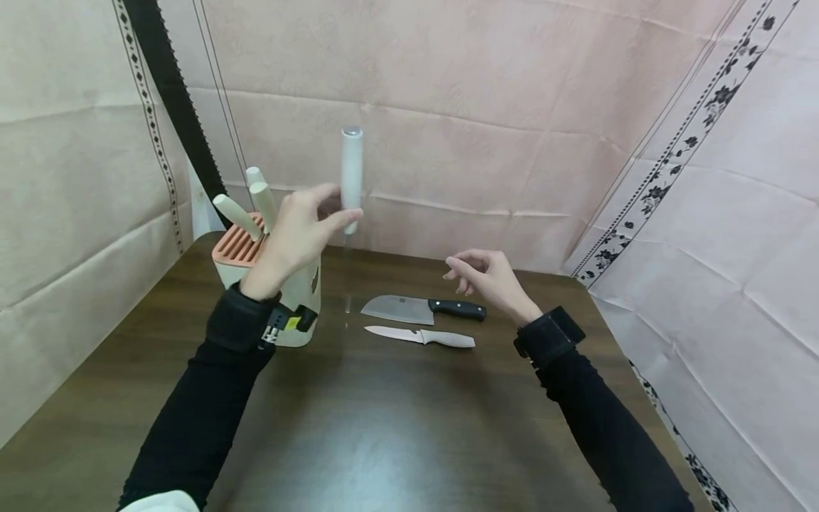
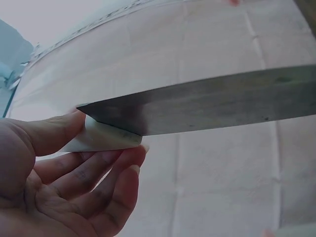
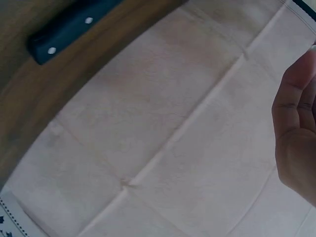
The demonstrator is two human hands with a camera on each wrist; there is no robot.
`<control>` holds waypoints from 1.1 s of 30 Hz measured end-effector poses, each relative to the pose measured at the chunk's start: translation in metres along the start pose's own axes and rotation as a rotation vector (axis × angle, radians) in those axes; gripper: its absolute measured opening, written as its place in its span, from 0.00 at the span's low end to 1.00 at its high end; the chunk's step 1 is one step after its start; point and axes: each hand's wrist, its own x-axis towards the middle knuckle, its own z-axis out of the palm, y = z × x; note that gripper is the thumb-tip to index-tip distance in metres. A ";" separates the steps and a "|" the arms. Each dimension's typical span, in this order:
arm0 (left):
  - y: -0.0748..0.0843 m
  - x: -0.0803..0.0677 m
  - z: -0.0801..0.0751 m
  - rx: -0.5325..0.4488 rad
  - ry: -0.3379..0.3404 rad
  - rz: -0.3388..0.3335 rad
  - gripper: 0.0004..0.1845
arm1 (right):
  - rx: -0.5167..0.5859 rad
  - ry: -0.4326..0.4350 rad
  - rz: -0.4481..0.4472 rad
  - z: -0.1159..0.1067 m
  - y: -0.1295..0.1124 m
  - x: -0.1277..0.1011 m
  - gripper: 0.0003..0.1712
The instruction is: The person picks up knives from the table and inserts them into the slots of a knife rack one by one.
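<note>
Above the tabletop (image 1: 384, 427) my left hand (image 1: 297, 235) only pinches the knife (image 1: 351, 178) handle; right hand (image 1: 489, 279) fingers slack—a slip drops the blade.

Your dark wood table (image 1: 409, 427) carries: knife block (image 1: 281, 284), black-handled cleaver (image 1: 422, 308), white-handled knife (image 1: 419, 336), side by side.

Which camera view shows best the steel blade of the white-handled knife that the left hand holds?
The left wrist view: the steel blade fills the frame, and the left hand pinches the white handle at its base. The head view shows the blade only edge-on, a thin line. The right wrist view does not show it.
</note>
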 end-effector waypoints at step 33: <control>0.007 -0.006 -0.138 0.009 0.344 -0.122 0.20 | 0.008 -0.024 0.032 0.014 0.068 0.003 0.19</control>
